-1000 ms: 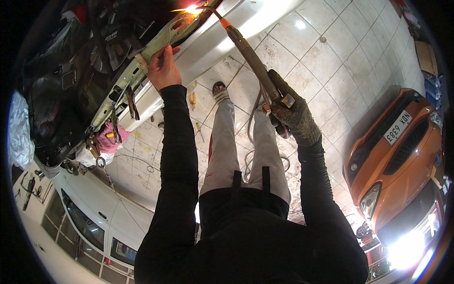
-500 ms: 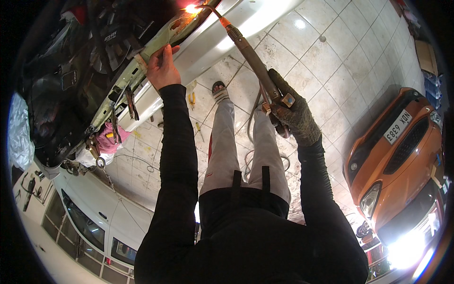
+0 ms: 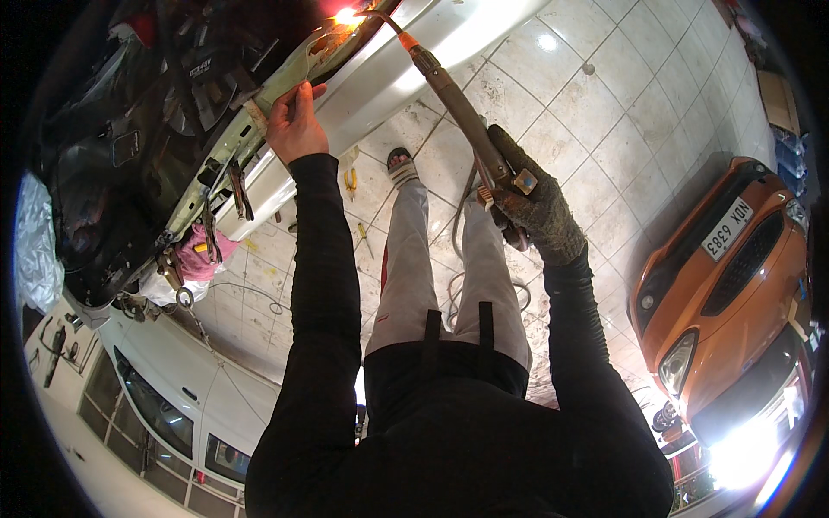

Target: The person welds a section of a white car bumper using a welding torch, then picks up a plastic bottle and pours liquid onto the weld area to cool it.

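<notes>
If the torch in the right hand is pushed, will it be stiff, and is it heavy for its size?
The torch would probably move as one stiff piece, being mostly a straight, rigid-looking tube. It may feel heavy, as it looks metallic, and perhaps front-heavy, since it reaches well beyond the right hand.

The floor [image 3: 553, 129] consisted of pale, glossy square tiles, scuffed and stained, with dark joints. On it lay yellow-handled pliers [image 3: 351, 183] and, nearer the wearer, a yellow-handled screwdriver [image 3: 363, 235]. A hose [image 3: 456, 235] showed on both sides of the right trouser leg [image 3: 492, 285]; a sandalled foot [image 3: 400, 164] stood near the pliers.
</notes>
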Action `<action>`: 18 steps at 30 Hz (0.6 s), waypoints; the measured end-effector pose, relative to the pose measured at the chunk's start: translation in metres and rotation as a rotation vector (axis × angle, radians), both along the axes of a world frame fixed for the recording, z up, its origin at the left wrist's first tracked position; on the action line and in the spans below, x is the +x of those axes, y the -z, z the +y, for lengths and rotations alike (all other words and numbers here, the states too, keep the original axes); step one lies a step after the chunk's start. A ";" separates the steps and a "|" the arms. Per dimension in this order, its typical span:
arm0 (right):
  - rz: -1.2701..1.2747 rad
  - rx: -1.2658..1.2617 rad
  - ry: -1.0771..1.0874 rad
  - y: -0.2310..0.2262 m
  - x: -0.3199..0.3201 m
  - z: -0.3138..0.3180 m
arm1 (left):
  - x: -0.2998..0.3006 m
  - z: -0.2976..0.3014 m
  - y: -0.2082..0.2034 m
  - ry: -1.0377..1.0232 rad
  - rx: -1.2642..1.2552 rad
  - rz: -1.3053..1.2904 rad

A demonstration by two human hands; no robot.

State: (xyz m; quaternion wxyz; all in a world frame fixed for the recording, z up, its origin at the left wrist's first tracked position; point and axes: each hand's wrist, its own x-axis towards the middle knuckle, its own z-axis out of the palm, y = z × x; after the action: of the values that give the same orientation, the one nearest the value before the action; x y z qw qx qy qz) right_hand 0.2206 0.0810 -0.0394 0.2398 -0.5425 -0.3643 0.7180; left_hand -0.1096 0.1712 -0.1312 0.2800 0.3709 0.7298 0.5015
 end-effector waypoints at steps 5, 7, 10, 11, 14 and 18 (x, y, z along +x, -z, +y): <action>0.029 -0.029 -0.003 -0.002 0.002 0.001 | -0.001 0.001 0.000 -0.009 -0.017 -0.010; 0.037 -0.021 0.004 -0.002 0.002 0.001 | 0.000 0.002 0.000 -0.008 -0.018 0.001; 0.075 0.002 0.029 0.000 0.002 -0.001 | 0.002 0.002 -0.003 -0.005 -0.041 0.018; 0.085 -0.016 0.033 -0.002 0.003 -0.001 | 0.002 0.002 -0.002 -0.005 -0.040 0.017; 0.086 -0.005 0.036 -0.001 0.002 -0.001 | -0.001 0.002 0.000 -0.006 -0.035 0.017; 0.096 -0.016 0.036 0.000 0.003 -0.001 | -0.001 0.002 0.000 -0.008 -0.030 0.009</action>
State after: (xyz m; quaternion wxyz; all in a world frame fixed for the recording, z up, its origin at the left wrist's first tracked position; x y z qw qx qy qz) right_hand 0.2232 0.0798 -0.0398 0.2655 -0.5158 -0.3365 0.7418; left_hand -0.1103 0.1730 -0.1314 0.2803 0.3662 0.7400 0.4897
